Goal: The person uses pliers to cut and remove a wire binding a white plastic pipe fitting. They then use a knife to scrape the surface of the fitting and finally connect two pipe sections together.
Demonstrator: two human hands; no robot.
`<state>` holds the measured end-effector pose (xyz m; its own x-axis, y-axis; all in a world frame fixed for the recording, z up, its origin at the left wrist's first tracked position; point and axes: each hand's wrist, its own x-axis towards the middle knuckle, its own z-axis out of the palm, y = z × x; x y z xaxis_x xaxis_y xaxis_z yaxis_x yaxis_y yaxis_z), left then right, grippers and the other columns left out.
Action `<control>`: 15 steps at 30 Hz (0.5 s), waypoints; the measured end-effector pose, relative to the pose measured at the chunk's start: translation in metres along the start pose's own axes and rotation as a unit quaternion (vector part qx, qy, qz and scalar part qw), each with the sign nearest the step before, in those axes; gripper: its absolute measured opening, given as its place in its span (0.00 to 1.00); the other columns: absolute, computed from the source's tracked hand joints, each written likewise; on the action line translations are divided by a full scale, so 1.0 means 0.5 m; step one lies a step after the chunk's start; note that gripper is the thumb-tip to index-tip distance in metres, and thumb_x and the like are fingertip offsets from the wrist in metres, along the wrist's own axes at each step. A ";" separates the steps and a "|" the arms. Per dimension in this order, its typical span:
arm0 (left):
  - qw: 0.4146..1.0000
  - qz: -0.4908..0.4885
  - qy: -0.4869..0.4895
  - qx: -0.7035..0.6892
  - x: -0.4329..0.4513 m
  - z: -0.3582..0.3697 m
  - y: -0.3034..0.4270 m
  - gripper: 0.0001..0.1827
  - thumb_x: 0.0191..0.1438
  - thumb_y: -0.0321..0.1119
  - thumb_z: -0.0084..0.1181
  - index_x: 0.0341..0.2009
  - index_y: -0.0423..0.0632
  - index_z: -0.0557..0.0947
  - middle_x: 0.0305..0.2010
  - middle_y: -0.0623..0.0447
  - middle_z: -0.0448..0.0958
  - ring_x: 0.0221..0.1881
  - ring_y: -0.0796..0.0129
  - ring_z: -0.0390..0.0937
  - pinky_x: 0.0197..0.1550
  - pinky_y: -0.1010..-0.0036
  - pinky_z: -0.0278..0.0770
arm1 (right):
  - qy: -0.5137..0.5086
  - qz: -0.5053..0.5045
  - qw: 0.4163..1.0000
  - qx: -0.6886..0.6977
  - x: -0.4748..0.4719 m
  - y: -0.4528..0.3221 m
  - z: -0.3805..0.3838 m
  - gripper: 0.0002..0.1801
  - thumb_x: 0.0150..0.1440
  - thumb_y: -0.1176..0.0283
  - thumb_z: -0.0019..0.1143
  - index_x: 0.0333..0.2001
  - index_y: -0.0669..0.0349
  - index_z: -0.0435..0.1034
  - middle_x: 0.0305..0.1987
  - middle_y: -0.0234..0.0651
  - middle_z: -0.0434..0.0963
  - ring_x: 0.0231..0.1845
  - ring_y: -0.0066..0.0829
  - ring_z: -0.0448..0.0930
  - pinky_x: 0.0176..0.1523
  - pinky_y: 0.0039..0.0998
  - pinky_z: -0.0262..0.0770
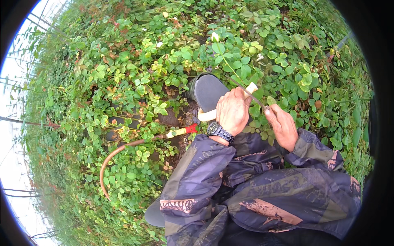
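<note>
My left hand [232, 110], with a dark watch [218, 132] at its wrist, is closed around a cream, curved handle-like piece [207, 115]. Its hooked end shows left of the fist and its blunt end past the fingers. My right hand [281, 126] pinches the lower end of a thin dark strip or stem [243, 89] between thumb and finger. That strip slants up and left across the front of the cream piece; whether it is a blade or a stem I cannot tell. Just above stands a rose stem with leaves and a white bud [215, 37].
Low rose bushes [132, 80] surround me. A curved brown hose or rod [106, 166] with a cream and red end lies among leaves at the left. One grey, rounded piece of footwear or padding [210, 92] is beside my left hand, another [154, 213] at lower left.
</note>
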<state>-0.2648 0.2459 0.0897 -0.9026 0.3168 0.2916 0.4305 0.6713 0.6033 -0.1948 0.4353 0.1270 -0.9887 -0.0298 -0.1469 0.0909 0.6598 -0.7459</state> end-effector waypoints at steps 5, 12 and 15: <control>0.999 0.005 0.034 0.012 -0.008 0.009 0.003 0.12 0.58 0.36 0.58 0.39 0.41 0.75 0.32 0.42 0.78 0.35 0.43 0.78 0.38 0.53 0.73 | 0.010 0.002 1.000 0.000 -0.008 0.001 0.014 0.21 0.70 0.53 0.44 0.39 0.63 0.68 0.22 0.49 0.72 0.27 0.55 0.76 0.32 0.47 0.67; 0.996 0.002 0.049 0.079 -0.008 0.034 -0.005 0.13 0.57 0.38 0.59 0.40 0.43 0.75 0.31 0.45 0.77 0.33 0.47 0.77 0.36 0.55 0.72 | 0.005 0.007 0.999 -0.031 -0.005 -0.013 0.012 0.22 0.71 0.54 0.42 0.38 0.64 0.68 0.24 0.53 0.74 0.29 0.59 0.77 0.32 0.50 0.66; 0.995 0.002 0.054 0.086 -0.011 0.039 -0.007 0.13 0.57 0.38 0.59 0.40 0.43 0.75 0.31 0.45 0.78 0.33 0.48 0.78 0.37 0.56 0.72 | 0.003 0.020 0.999 -0.034 -0.006 -0.019 0.015 0.23 0.71 0.53 0.42 0.38 0.65 0.67 0.23 0.54 0.74 0.28 0.59 0.77 0.32 0.51 0.66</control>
<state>-0.2614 0.2547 0.0713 -0.8913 0.2514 0.3774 0.4181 0.7778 0.4692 -0.1918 0.4237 0.1299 -0.9850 0.0020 -0.1723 0.1227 0.7100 -0.6934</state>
